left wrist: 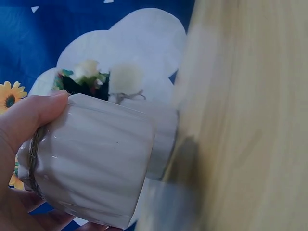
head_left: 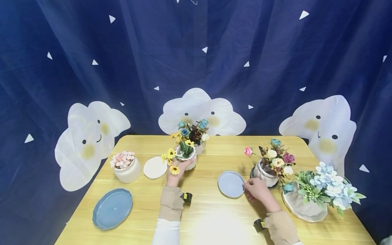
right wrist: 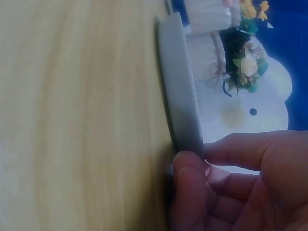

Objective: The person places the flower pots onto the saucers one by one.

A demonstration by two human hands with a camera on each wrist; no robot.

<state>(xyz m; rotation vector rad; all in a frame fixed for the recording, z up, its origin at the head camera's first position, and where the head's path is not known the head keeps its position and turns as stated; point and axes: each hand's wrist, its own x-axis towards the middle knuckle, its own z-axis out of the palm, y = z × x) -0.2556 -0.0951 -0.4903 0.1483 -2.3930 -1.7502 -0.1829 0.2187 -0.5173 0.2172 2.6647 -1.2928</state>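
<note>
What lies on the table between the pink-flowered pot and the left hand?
The head view shows a white dish between pot and left hand.
</note>
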